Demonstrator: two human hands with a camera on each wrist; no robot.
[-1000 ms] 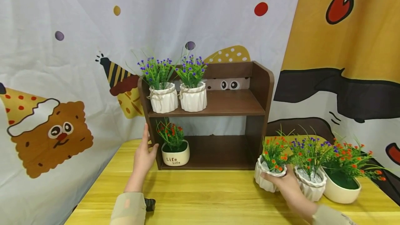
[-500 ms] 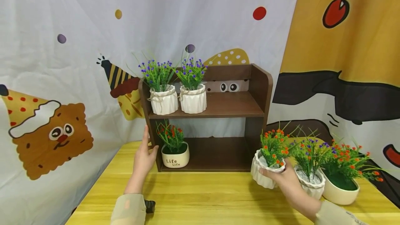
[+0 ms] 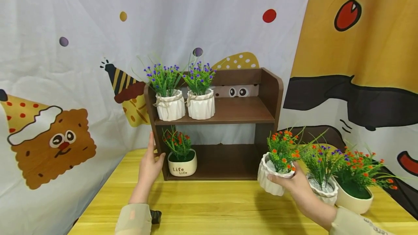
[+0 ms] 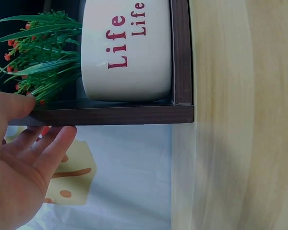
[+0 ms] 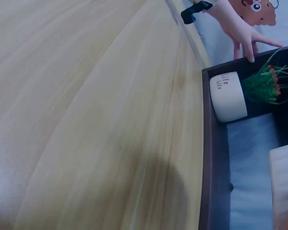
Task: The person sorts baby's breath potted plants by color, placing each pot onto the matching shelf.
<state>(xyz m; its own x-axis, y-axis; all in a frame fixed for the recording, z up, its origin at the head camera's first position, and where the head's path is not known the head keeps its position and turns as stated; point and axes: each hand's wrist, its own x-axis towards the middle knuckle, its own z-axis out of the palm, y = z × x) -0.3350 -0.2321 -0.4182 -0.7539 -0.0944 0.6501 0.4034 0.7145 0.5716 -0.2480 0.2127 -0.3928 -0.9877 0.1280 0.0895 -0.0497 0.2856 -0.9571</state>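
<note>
Right hand (image 3: 302, 191) holding white pot (image 3: 271, 180) aloft

The right grip is holding the white pot, with its orange-red flowers, tilted above the surface (image 3: 209, 209), near the right end of the brown shelf unit (image 3: 233, 160). The left hand (image 3: 150, 168) is touching the unit's left side panel (image 4: 120, 115), its grip wide (the thumb is lying at the front edge). A cream pot (image 3: 183, 167) is sitting just inside that panel, below two purple-flowered pots (image 3: 201, 107). Two more pots (image 3: 356, 200) are standing beside the right hand.
</note>
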